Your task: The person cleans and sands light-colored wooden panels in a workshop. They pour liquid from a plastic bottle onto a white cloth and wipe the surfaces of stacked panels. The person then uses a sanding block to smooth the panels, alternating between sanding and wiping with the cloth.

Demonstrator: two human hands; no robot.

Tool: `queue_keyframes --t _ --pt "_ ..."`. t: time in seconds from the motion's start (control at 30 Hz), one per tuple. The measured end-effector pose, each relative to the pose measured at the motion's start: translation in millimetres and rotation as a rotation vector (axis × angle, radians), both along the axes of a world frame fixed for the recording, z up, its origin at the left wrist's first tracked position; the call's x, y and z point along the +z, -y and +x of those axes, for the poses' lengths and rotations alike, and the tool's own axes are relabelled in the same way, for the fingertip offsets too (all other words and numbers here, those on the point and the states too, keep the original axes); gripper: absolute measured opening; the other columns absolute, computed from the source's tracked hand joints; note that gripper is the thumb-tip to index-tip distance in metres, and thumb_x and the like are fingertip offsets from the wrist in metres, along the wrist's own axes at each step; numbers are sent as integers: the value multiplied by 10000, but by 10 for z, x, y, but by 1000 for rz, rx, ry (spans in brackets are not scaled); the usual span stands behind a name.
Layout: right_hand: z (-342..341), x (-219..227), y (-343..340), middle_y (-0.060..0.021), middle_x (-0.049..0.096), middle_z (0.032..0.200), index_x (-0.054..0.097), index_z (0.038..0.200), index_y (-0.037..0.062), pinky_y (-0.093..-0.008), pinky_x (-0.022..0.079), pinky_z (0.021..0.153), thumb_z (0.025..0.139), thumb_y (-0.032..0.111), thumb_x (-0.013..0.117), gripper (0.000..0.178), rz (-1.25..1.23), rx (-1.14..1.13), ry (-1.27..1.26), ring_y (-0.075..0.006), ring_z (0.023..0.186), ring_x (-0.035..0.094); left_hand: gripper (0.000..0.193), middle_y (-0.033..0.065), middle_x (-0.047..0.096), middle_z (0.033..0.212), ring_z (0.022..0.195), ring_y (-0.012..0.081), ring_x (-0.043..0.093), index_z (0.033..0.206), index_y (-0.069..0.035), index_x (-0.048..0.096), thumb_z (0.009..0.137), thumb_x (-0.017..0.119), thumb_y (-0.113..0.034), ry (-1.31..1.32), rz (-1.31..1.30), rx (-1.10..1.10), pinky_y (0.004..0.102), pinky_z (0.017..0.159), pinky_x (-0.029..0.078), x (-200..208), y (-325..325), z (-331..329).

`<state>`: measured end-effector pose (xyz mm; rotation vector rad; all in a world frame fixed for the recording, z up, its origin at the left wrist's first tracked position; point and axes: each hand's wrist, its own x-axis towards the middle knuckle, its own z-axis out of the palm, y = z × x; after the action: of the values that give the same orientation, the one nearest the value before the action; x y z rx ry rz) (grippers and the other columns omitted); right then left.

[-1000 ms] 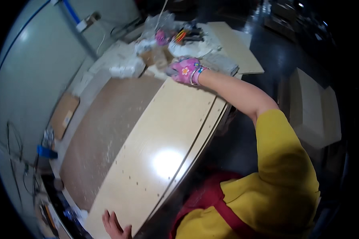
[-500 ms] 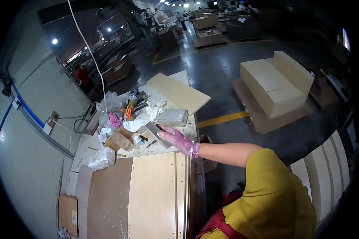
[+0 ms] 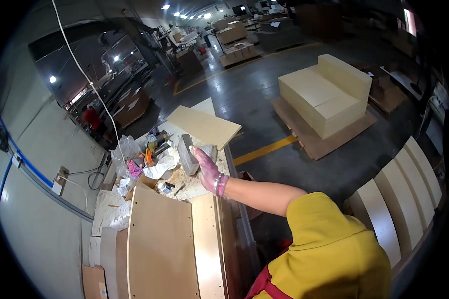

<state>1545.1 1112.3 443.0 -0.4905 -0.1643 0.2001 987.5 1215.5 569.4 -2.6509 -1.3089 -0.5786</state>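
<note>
My right hand (image 3: 209, 172), in a stained pink glove, is closed on a grey sanding block (image 3: 187, 154) stood on edge over the cluttered worktop. My right arm reaches in from the lower right in a yellow sleeve (image 3: 329, 229). Below the hand, a light wood-grain panel (image 3: 159, 244) with small drilled holes is tilted, its left edge raised. Next to it lies another pale panel (image 3: 207, 244) on the stack. My left hand is out of view; what holds the tilted panel up cannot be seen.
The worktop bears a white cloth (image 3: 160, 167), a plastic bag (image 3: 128, 147), a small bottle (image 3: 163, 188) and a loose board (image 3: 204, 124). A panel stack (image 3: 324, 94) sits on the floor at right, with leaning panels (image 3: 399, 194) nearer. A cable (image 3: 85, 74) hangs at left.
The light panel has gone from lying flat to tilted with its left edge up. My right hand has turned the sanding block more upright. The whole view has shifted.
</note>
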Motion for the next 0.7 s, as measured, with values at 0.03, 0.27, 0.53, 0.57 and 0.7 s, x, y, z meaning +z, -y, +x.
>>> queue_keyframes --t 0.03,0.27,0.53,0.57,0.7 --pt "33 -6 19 -52 440 1392 433 1365 113 -391 354 1013 892 398 569 569 -8 -34 51 -156 1257 394 352 114 562 653 599 304 550 737 -65 578 772 728 -381 -68 75 -53 385 556 439 61 156 -40" --pt "199 185 90 -33 597 1016 508 1193 247 -356 471 519 877 549 540 438 37 246 -199 -206 792 598 309 112 531 797 709 264 519 954 -60 542 784 710 -256 -240 -278 -322 359 630 428 124 964 -87" --pt "-82 95 -43 -39 638 899 567 1141 155 -332 531 608 878 553 532 479 -54 597 -158 -175 758 618 388 209 495 1115 1005 345 495 1179 -19 491 827 599 -141 -258 -281 -483 403 851 413 -213 1319 242" --pt "-167 103 -67 -51 632 941 537 1216 146 -330 529 669 891 516 531 493 -98 615 -135 -180 812 614 404 221 491 1155 1042 356 492 1207 -14 484 832 585 -126 -256 -280 -477 409 879 411 -249 1377 235" --pt "413 -472 -139 -31 616 988 598 1069 64 -329 487 775 905 455 538 428 -556 165 367 -137 852 575 478 270 473 1314 1190 396 479 1320 7 459 854 529 -69 -253 -318 -491 431 990 403 -493 1408 299"
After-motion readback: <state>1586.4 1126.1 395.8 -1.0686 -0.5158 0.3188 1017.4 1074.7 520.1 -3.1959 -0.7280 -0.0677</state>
